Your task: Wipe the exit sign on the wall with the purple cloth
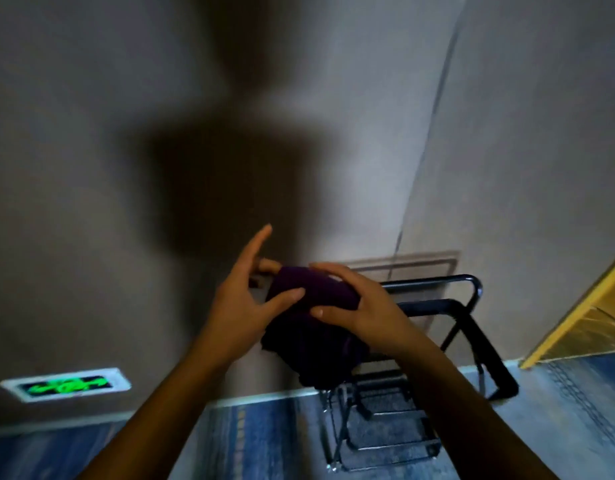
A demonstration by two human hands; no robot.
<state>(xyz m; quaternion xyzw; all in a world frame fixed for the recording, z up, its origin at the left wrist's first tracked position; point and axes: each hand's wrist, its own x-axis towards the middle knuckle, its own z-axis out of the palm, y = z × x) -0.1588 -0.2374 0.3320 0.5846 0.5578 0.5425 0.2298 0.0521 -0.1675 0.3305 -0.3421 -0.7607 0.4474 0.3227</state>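
Note:
The dark purple cloth (313, 317) is bunched up between both hands in the middle of the view. My right hand (354, 303) grips it from the right, fingers over its top. My left hand (243, 299) touches its left side with thumb and fingers, the index finger stretched up. The exit sign (66, 385), a white frame with glowing green marks, is set low in the beige wall at the far left, just above the skirting, well apart from both hands.
A black metal trolley (448, 306) with a tubular handle stands against the wall right below the cloth. Blue patterned carpet (250, 438) covers the floor. A yellow-edged panel (583, 317) is at the right. My shadow falls on the wall.

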